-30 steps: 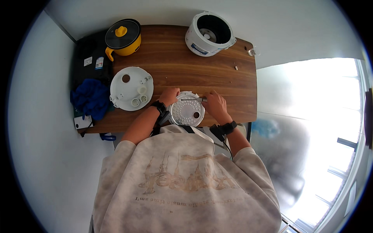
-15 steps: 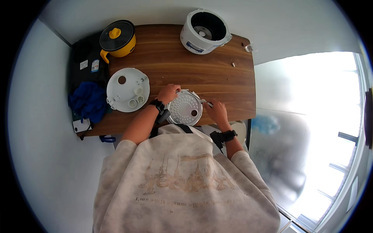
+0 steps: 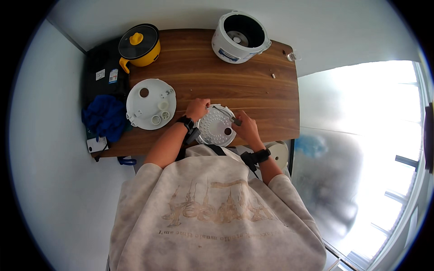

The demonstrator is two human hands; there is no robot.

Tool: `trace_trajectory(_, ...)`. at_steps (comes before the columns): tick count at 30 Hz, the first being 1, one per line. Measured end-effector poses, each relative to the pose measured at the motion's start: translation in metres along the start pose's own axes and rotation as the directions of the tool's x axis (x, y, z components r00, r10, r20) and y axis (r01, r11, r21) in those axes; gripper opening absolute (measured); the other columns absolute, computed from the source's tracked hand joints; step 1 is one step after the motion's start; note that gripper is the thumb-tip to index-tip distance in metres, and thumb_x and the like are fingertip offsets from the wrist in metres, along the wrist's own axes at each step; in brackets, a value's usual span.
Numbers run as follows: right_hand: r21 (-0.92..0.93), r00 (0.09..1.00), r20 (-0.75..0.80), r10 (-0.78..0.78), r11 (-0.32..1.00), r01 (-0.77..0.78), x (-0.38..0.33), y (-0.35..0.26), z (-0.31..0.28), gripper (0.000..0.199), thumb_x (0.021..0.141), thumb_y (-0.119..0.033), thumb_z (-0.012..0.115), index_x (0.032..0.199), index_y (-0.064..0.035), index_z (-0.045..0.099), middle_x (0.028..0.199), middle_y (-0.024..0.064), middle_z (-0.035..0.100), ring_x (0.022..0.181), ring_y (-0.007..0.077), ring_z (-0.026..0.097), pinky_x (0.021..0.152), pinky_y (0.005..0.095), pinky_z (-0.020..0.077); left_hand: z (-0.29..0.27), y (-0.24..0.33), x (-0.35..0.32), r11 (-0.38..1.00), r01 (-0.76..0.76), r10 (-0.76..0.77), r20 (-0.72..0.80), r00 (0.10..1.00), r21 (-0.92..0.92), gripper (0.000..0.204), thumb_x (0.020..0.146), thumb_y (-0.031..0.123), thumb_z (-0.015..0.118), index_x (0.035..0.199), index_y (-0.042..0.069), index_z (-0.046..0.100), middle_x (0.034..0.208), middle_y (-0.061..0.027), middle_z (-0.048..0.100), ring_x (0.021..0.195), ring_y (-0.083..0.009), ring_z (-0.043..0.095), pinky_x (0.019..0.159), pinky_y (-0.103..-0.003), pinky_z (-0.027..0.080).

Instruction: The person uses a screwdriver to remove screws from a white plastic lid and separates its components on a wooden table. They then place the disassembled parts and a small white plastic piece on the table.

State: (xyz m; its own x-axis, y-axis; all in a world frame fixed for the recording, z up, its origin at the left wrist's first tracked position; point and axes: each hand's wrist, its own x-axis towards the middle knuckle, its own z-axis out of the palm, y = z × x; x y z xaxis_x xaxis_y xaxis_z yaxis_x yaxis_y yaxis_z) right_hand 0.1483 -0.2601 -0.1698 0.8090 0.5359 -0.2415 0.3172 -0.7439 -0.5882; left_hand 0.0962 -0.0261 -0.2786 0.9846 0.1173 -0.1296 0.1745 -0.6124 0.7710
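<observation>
A round silver-grey plate (image 3: 213, 128) with rows of small bumps or holes and one larger round hole lies near the table's front edge. My left hand (image 3: 197, 109) is closed on its upper left rim. From the right, my right hand (image 3: 246, 128) grips the handle of a screwdriver (image 3: 236, 121). Its thin shaft slants across the plate toward the upper rim by my left fingers; whether the tip touches is too small to tell. Left of my left hand lies a white round lid-like part (image 3: 147, 110), carrying a few small cups and fittings.
An open white rice cooker body (image 3: 226, 47) stands at the far right of the wooden table (image 3: 194, 63). At far left is a yellow pot (image 3: 147, 58) with a dark lid. A blue cloth (image 3: 105, 118) lies below a black case (image 3: 92, 86). A small clear container (image 3: 291, 56) sits at the right corner.
My right hand has turned and shifted slightly. The screwdriver's shaft now reaches over the plate to its upper rim. My left hand keeps its place on the rim.
</observation>
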Motion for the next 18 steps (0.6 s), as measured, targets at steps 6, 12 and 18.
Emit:
trace_trajectory(6,-0.038,1.000,0.007,0.008,0.999,-0.008,-0.001,-0.005,0.000,0.034,0.074,-0.020,0.070,0.101,-0.0071,0.054,0.084,0.0230,0.066,0.083,0.0458,0.063,0.073,0.0521,0.0493,-0.002,0.003,0.000,1.000,0.002,-0.002,0.015,1.000,0.019,0.020,0.071,0.009,0.072,0.088,0.008,0.061,0.081,-0.0126,0.067,0.081,-0.0337,0.065,0.070,-0.045,0.051)
trace_trajectory(12,-0.016,1.000,-0.001,-0.003,1.000,0.003,-0.003,-0.013,-0.003,0.032,0.075,-0.019,0.069,0.100,-0.0068,0.054,0.082,0.0241,0.065,0.083,0.0463,0.062,0.073,0.0528,0.0492,0.002,-0.006,0.003,1.000,0.014,-0.014,0.031,0.999,-0.006,0.020,0.070,0.009,0.072,0.088,0.008,0.062,0.082,-0.0126,0.068,0.081,-0.0337,0.065,0.069,-0.044,0.051)
trace_trajectory(18,-0.042,0.999,0.033,0.000,0.999,0.001,-0.004,-0.014,-0.003,0.031,0.076,-0.018,0.069,0.100,-0.0066,0.053,0.082,0.0240,0.065,0.083,0.0467,0.062,0.073,0.0530,0.0491,0.000,-0.002,0.001,1.000,0.022,-0.022,0.043,0.999,-0.002,0.021,0.070,0.008,0.073,0.088,0.007,0.062,0.083,-0.0134,0.068,0.081,-0.0337,0.065,0.070,-0.044,0.052)
